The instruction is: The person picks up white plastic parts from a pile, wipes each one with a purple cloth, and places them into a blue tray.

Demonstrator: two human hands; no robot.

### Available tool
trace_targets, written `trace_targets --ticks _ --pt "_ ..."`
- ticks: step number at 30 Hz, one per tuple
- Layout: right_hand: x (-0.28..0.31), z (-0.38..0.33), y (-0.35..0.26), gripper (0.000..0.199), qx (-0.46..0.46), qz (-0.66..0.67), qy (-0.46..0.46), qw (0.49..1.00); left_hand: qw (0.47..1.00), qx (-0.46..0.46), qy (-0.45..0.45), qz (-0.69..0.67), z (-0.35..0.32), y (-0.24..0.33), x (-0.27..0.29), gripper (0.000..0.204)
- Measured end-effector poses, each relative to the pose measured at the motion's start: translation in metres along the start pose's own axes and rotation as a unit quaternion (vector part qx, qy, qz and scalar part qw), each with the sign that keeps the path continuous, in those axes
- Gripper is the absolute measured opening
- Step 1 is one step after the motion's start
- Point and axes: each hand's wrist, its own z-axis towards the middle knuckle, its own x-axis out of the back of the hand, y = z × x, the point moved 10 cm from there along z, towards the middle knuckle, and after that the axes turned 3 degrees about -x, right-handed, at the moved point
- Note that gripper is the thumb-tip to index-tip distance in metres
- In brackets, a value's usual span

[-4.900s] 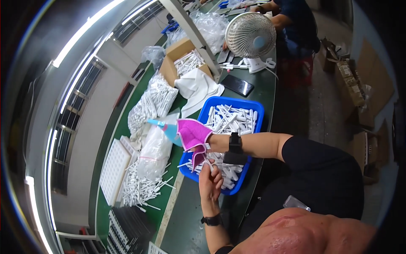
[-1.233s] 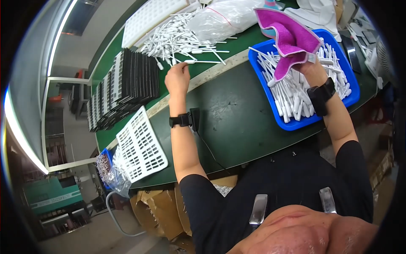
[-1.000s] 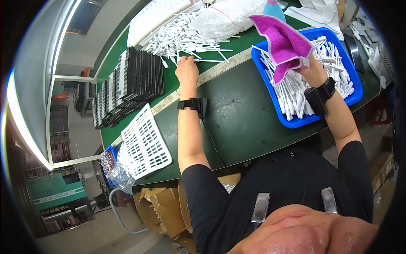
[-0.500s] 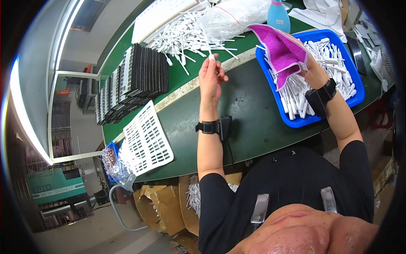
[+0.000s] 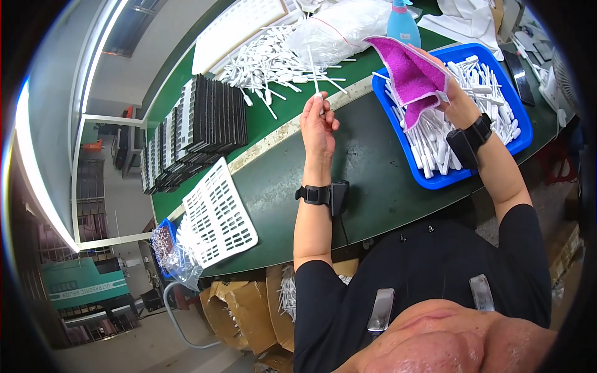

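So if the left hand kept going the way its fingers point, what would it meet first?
Probably the loose pile of white sticks on the green table. The left hand holds one stick raised, pointing that way; its height is unclear.

Bright, even overhead light, sharp centre, strong fisheye bending, dark rim

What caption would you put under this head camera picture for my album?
Left hand lifts a thin white stick above the green table while right hand holds a pink cloth over the blue tray.
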Motion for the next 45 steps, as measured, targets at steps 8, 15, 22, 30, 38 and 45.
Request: trace_targets --ticks 8,15,22,30,38,45 --pt "-0.016 0.003 0.009 0.036 0.134 0.165 -0.174 0.961 0.997 0.07 -0.026 0.008 -0.022 -0.021 -0.033 0.027" --pt "-0.042 0.034 0.055 0.028 -0.137 0.338 -0.099 0.926 0.998 0.02 -0.045 0.035 -0.031 -0.031 -0.063 0.022" --pt "-0.037 0.028 0.066 0.028 0.032 0.071 -0.058 0.995 0.81 -0.335 -0.101 0.471 -0.071 -0.033 -0.117 0.022" --pt "-0.042 0.024 0.01 0.032 0.091 0.328 -0.484 0.806 0.849 0.363 -0.281 -0.26 -0.112 -0.079 -0.169 0.025" --pt "-0.063 0.005 0.05 0.043 -0.012 0.029 -0.15 0.988 0.964 0.014 -0.137 0.226 -0.065 -0.03 -0.102 0.029" --pt "-0.082 -0.006 0.07 0.043 0.035 -0.281 -0.289 0.914 0.961 -0.152 -0.023 0.229 -0.038 0.044 -0.067 0.034"
